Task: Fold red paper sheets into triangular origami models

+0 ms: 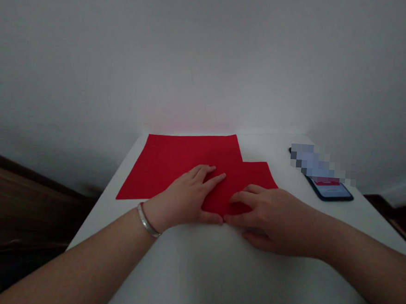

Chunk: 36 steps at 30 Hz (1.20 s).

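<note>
Red paper (189, 155) lies on the white table, with a wide part at the back left and a smaller part (262, 172) jutting out at the right. Whether these are two overlapping sheets or one, I cannot tell. My left hand (189, 192) rests on it with fingers spread, its thumb along the near edge. Beside it, my right hand (268, 216) lies over the paper's near right side, fingers bent and apart. One fingertip touches the near edge close to my left thumb tip. My palms hide part of the paper.
A phone (332, 192) with its screen lit lies at the table's right side, partly blurred out. The white table (187, 271) stands against a pale wall (196, 54). Brown wood (22, 199) shows beyond the left edge.
</note>
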Motion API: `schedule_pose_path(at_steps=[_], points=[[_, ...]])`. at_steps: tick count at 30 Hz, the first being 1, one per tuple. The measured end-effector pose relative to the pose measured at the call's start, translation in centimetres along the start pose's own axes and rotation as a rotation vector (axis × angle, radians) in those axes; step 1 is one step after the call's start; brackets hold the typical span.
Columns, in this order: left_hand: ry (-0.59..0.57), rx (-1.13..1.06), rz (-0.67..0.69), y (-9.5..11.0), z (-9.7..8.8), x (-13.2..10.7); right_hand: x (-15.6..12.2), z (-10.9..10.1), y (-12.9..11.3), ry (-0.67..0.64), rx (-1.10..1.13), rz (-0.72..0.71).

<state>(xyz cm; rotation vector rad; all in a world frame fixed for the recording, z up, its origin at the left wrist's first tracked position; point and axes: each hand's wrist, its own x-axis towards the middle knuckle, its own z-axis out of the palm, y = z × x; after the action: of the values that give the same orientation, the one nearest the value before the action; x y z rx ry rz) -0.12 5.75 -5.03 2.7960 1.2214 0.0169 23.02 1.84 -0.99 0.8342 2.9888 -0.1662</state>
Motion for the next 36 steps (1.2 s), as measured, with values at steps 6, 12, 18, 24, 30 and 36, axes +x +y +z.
schedule_pose_path(at_steps=[6, 12, 18, 24, 30, 36], points=[[-0.007, -0.020, 0.004, -0.2, -0.1, -0.1, -0.2, 0.1, -0.2, -0.008, -0.010, 0.007], [0.004, 0.015, 0.007, -0.5, 0.2, -0.1, -0.2, 0.0, -0.3, -0.021, -0.028, -0.004], [-0.083, 0.032, 0.004, -1.1, -0.2, -0.4, -0.7, -0.3, -0.4, -0.025, 0.027, 0.052], [-0.207, 0.005, -0.029, -1.3, -1.1, -0.6, -1.4, -0.8, -0.4, -0.057, 0.065, 0.104], [-0.251, 0.002, -0.083, -2.4, -1.6, -1.1, -1.8, -1.2, -0.4, -0.143, 0.055, 0.177], [-0.299, 0.026, -0.124, -2.7, -2.2, -1.6, -3.2, -1.2, 0.0, -0.167, 0.044, 0.221]])
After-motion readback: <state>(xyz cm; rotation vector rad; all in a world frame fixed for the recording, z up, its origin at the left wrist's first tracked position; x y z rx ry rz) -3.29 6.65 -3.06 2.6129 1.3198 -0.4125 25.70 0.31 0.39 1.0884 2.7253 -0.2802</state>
